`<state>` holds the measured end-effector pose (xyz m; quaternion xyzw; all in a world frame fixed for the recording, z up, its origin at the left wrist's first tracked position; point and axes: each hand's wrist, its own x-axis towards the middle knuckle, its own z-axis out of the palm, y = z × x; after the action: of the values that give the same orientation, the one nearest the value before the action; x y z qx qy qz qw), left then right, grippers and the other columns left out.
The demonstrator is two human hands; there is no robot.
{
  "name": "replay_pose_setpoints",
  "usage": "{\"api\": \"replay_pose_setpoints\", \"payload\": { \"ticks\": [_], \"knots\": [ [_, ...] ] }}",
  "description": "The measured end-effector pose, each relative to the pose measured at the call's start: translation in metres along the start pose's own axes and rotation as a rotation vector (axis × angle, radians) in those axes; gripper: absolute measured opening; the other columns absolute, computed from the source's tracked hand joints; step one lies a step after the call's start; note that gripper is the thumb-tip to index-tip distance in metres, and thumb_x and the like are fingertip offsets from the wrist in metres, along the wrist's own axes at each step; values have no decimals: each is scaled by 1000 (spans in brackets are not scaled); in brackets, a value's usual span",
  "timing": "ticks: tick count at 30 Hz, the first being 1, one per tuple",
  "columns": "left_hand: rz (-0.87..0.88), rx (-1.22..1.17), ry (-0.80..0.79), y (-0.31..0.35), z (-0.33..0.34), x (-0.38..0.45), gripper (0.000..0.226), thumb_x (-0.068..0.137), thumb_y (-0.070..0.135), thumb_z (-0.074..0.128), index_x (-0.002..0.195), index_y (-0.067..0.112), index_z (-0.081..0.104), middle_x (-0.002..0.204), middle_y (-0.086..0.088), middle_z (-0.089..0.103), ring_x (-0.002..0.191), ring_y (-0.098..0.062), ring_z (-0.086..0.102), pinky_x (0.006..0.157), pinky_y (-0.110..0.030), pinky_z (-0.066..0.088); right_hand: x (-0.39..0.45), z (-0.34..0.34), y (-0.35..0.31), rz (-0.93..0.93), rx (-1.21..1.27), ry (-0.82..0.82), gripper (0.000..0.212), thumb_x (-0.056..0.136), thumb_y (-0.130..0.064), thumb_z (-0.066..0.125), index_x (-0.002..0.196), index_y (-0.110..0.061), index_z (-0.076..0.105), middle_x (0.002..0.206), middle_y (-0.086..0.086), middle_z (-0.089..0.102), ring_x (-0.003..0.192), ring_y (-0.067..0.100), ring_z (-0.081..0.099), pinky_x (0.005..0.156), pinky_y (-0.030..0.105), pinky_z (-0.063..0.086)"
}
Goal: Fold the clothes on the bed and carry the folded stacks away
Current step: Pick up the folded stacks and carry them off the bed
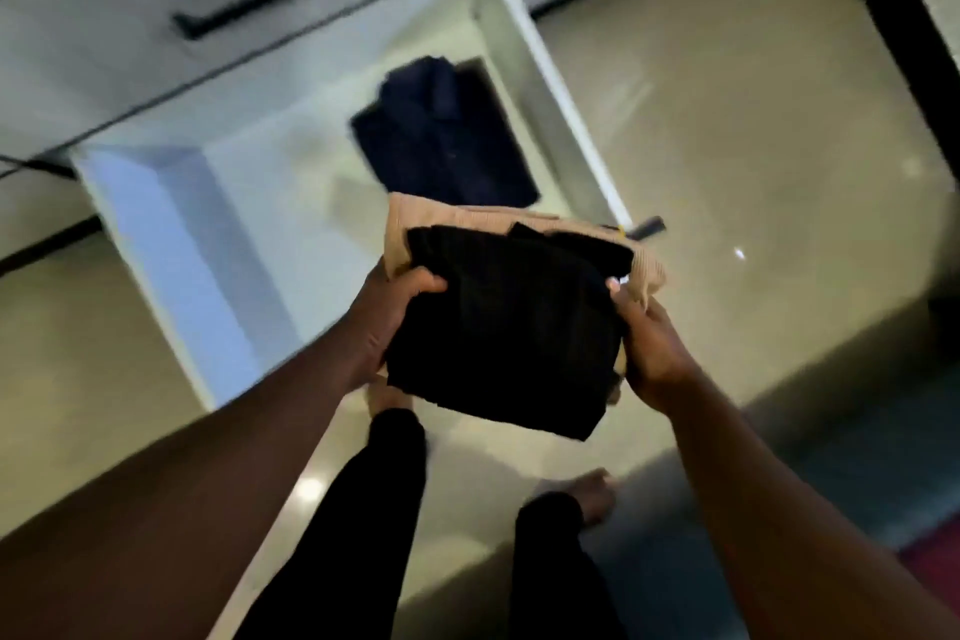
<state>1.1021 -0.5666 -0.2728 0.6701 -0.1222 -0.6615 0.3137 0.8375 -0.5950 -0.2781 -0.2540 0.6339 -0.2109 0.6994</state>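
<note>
A folded stack [511, 327], a black garment on top of a beige ribbed one, is held in the air above the near edge of an open white drawer [171, 244], with the left hand [387, 322] gripping its left side, thumb curled over the top, and the right hand [652, 343] gripping its right side the same way. A folded navy shirt [441, 135] lies inside the drawer toward its right wall, beneath a closed drawer front with a black handle [244, 0]. The person stands barefoot in black trousers [384, 494] on a glossy tiled floor [753, 130]; the picture is somewhat blurred.
</note>
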Motion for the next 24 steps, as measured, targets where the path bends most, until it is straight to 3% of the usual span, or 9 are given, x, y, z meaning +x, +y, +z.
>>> {"api": "replay_pose_setpoints", "payload": {
  "ticks": [3,8,12,15,17,19,22,24],
  "knots": [
    [0,-123,164,2,-100,23,42,73,25,62,111,10,65,92,-11,72,92,-30,68,77,-34,52,52,103,-9,2,-96,-90,49,80,-47,61,119,-17,61,113,5,71,109,23,65,91,38,52],
    [48,-277,401,-43,-220,80,23,95,10,48,115,10,57,89,-2,65,79,-14,62,59,-16,50,151,238,14,82,-270,-189,47,81,-45,65,119,-17,61,113,9,70,106,26,66,94,46,51],
    [173,-362,456,-100,-270,142,36,85,14,58,121,10,57,107,-9,66,100,-23,64,89,-34,54,237,295,57,88,-390,-246,44,85,-48,66,118,-20,61,107,8,69,98,29,65,82,43,51],
    [233,-401,483,-135,-295,181,29,83,15,61,111,11,57,102,-4,66,94,-13,66,92,-31,53,286,321,92,66,-455,-284,44,85,-50,66,121,-25,58,105,-2,70,94,19,67,74,37,54],
    [207,-347,529,-157,-307,208,32,91,11,60,121,3,54,105,-5,64,91,-7,64,86,-19,50,304,326,110,84,-475,-295,27,90,-43,62,112,-28,58,105,-9,69,95,13,68,73,35,56],
    [174,-288,623,-170,-313,227,43,92,8,59,131,-6,48,118,-16,63,103,-19,62,87,-16,47,307,324,119,82,-553,-281,13,95,-33,57,108,-32,55,97,-16,65,82,5,65,62,29,53],
    [85,-62,759,-177,-299,221,54,97,14,53,146,2,34,133,-13,53,121,-22,52,93,-12,40,291,312,123,-9,-748,-303,46,94,-23,60,132,-41,41,117,-12,56,90,4,59,71,32,53],
    [86,363,936,-184,-273,198,64,98,34,49,152,7,26,148,-16,42,134,-31,42,107,-32,35,269,288,121,-84,-826,-337,70,90,-9,64,146,-30,28,126,-9,45,102,7,54,79,26,50]
  ]
}}
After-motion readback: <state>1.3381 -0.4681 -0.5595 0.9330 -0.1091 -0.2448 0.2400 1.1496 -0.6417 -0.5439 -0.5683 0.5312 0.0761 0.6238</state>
